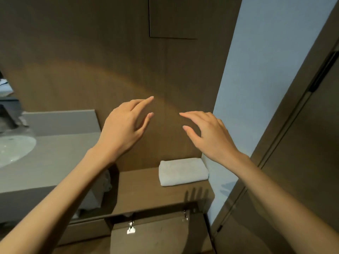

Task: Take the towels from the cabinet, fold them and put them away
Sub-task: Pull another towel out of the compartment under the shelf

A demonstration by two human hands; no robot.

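Both hands, left (124, 125) and right (209, 134), spread and empty above soft, light towel (183, 171); best gripped along folded edge.

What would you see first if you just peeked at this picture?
First, two bare hands held up in the middle, the left hand and the right hand, fingers spread and holding nothing, in front of a brown wooden wall. Below the right hand, a folded white towel lies at the back right of a wooden shelf. At the far left there is a grey counter with a round sink.
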